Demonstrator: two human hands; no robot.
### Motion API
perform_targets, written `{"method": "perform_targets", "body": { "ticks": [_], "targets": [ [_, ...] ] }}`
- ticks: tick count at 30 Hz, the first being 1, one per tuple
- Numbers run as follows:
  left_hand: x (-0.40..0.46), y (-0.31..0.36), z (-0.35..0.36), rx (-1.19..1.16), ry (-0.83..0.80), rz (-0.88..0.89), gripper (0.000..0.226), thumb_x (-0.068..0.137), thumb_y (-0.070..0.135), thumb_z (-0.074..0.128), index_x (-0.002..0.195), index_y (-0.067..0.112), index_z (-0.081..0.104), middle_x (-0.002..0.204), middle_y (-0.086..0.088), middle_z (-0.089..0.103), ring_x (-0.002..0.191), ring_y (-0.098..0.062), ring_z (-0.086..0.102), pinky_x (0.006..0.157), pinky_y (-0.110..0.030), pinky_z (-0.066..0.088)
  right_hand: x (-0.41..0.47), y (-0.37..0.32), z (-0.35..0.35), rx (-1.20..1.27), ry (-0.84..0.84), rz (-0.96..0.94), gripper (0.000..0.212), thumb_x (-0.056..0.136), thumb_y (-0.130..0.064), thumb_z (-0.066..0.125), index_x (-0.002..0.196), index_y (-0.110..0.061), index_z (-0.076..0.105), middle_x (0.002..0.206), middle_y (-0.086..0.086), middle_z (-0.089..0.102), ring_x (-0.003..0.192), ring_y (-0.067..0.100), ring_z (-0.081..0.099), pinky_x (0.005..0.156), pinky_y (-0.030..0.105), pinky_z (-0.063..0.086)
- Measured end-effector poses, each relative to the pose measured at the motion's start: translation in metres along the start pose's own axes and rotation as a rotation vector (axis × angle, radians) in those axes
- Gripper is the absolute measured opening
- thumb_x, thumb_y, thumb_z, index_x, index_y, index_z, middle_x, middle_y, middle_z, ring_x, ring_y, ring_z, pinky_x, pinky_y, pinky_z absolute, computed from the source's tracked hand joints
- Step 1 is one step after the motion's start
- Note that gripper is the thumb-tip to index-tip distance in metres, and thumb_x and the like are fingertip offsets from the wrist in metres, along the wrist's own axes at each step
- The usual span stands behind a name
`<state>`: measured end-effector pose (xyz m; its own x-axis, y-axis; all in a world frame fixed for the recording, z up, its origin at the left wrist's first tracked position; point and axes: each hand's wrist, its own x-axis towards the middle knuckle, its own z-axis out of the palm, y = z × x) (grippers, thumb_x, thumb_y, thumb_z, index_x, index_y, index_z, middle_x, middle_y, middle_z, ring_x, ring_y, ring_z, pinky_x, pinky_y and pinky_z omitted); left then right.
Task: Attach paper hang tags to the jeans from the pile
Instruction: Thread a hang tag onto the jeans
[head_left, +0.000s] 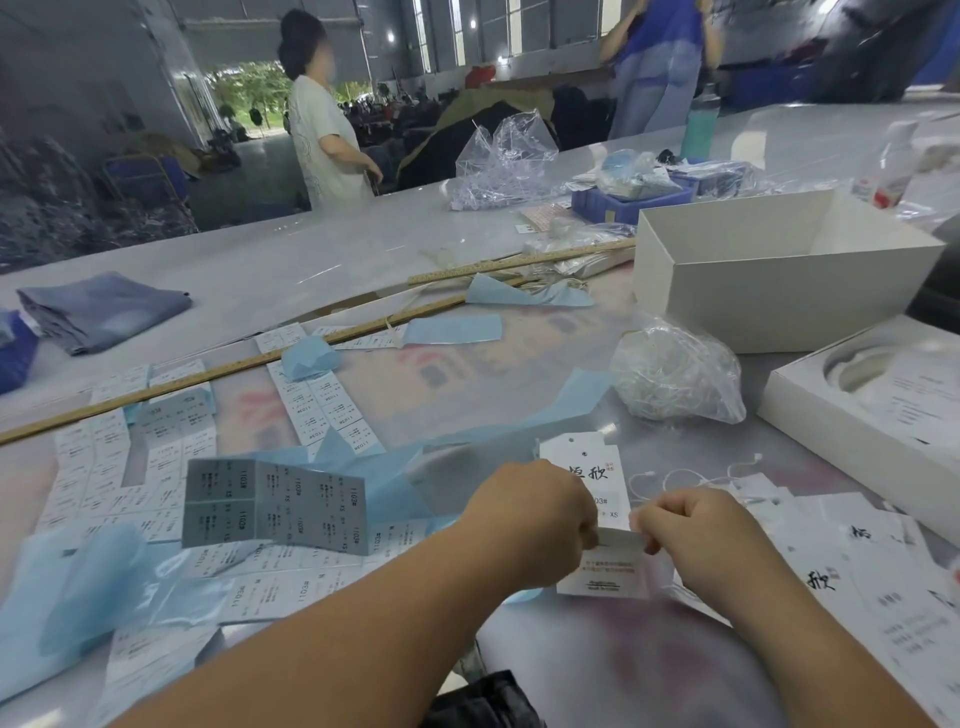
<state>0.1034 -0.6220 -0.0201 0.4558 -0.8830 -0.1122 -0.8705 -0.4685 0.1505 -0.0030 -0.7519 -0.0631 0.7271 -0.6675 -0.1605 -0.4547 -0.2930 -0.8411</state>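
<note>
My left hand (530, 512) and my right hand (693, 535) both pinch a small white paper tag (605, 569) between them, low over the table. Just behind the hands lies a larger white hang tag (582, 467) with black brush characters and a punched hole. More white hang tags (852, 577) are heaped to the right, with thin white strings (691, 475) lying on them. A folded pair of blue jeans (104, 309) rests at the far left of the table.
Sticker sheets (275, 506) and pale blue backing paper (93, 582) cover the left. Wooden rulers (234, 366) cross the middle. A plastic bag of strings (680, 371) and white boxes (779, 270) stand right. A person (324, 114) stands beyond the table.
</note>
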Motion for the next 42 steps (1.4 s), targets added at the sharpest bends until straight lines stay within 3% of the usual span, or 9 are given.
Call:
{"method": "perform_targets", "body": {
  "ticks": [4,8,12,15,19,22,28,34,42],
  "targets": [
    [0.001,-0.002,0.0,-0.127,0.033,-0.03,0.014,0.088,0.033,0.07,0.096,0.022,0.075,0.095,-0.001,0.07,0.089,-0.024,0.063,0.069,-0.029,0.046,-0.003,-0.001,-0.001,0.062,-0.009,0.023,0.032,0.084,-0.019,0.068,0.055,-0.006,0.061,0.049,-0.005,0.06,0.034,0.003,0.036,0.051,0.026,0.031],
    [-0.001,-0.003,0.001,-0.344,-0.047,-0.096,0.026,0.078,0.043,0.08,0.083,0.019,0.073,0.085,0.003,0.07,0.081,-0.017,0.065,0.072,-0.034,0.053,-0.007,0.002,-0.001,0.105,-0.022,0.029,0.032,0.082,-0.015,0.071,0.054,-0.006,0.061,0.046,-0.006,0.053,0.039,0.002,0.04,0.049,0.023,0.034],
    [-0.004,-0.004,-0.001,-0.423,-0.083,-0.13,0.009,0.084,0.025,0.069,0.087,0.021,0.076,0.091,0.003,0.074,0.087,-0.015,0.067,0.081,-0.035,0.057,-0.01,-0.001,-0.002,0.174,-0.003,0.03,0.015,0.075,-0.004,0.078,0.062,-0.009,0.07,0.061,-0.003,0.07,0.06,0.011,0.063,0.064,0.027,0.047],
    [-0.005,-0.001,-0.003,-0.362,-0.072,-0.127,0.02,0.084,0.013,0.06,0.09,0.02,0.077,0.096,0.002,0.074,0.09,-0.016,0.066,0.081,-0.033,0.057,-0.012,-0.004,-0.002,0.166,-0.017,0.014,0.015,0.074,-0.002,0.078,0.065,-0.012,0.071,0.062,-0.004,0.071,0.063,0.008,0.064,0.064,0.024,0.047],
    [-0.005,-0.001,-0.003,-0.318,-0.035,-0.147,0.014,0.08,0.014,0.062,0.083,0.018,0.075,0.087,0.001,0.073,0.079,-0.014,0.063,0.067,-0.026,0.053,-0.014,-0.002,0.003,0.151,-0.055,0.033,0.016,0.08,-0.013,0.075,0.066,-0.011,0.068,0.065,0.006,0.068,0.044,0.005,0.048,0.051,0.025,0.037],
    [-0.004,0.001,-0.002,-0.271,0.021,-0.146,0.008,0.078,0.018,0.064,0.079,0.017,0.073,0.083,0.003,0.071,0.075,-0.014,0.061,0.059,-0.023,0.046,-0.015,0.001,0.008,0.181,-0.019,0.038,0.016,0.082,-0.014,0.073,0.068,-0.011,0.067,0.072,0.012,0.07,0.04,0.005,0.04,0.053,0.024,0.033],
    [-0.005,0.004,-0.007,-0.297,0.1,-0.127,0.011,0.081,0.014,0.057,0.078,0.025,0.058,0.081,0.006,0.063,0.079,-0.017,0.057,0.065,-0.028,0.046,-0.014,0.001,0.012,0.227,-0.014,0.022,0.032,0.089,-0.019,0.066,0.058,-0.009,0.063,0.058,0.005,0.065,0.032,0.002,0.038,0.052,0.026,0.031],
    [-0.008,0.006,-0.008,-0.319,0.105,-0.078,0.023,0.086,0.006,0.05,0.09,0.028,0.047,0.097,0.004,0.068,0.087,-0.019,0.057,0.074,-0.033,0.052,-0.011,0.005,0.015,0.237,0.0,0.031,0.032,0.089,-0.02,0.064,0.061,-0.007,0.068,0.06,0.004,0.069,0.033,0.003,0.038,0.051,0.025,0.032],
    [-0.006,0.003,-0.006,-0.419,0.088,-0.073,0.024,0.084,0.005,0.059,0.09,0.027,0.051,0.084,0.009,0.068,0.079,-0.01,0.058,0.073,-0.032,0.055,-0.011,0.007,0.014,0.206,-0.001,0.012,0.032,0.088,-0.027,0.064,0.061,-0.012,0.068,0.069,0.02,0.067,0.039,0.013,0.036,0.054,0.029,0.033]
  ]
}}
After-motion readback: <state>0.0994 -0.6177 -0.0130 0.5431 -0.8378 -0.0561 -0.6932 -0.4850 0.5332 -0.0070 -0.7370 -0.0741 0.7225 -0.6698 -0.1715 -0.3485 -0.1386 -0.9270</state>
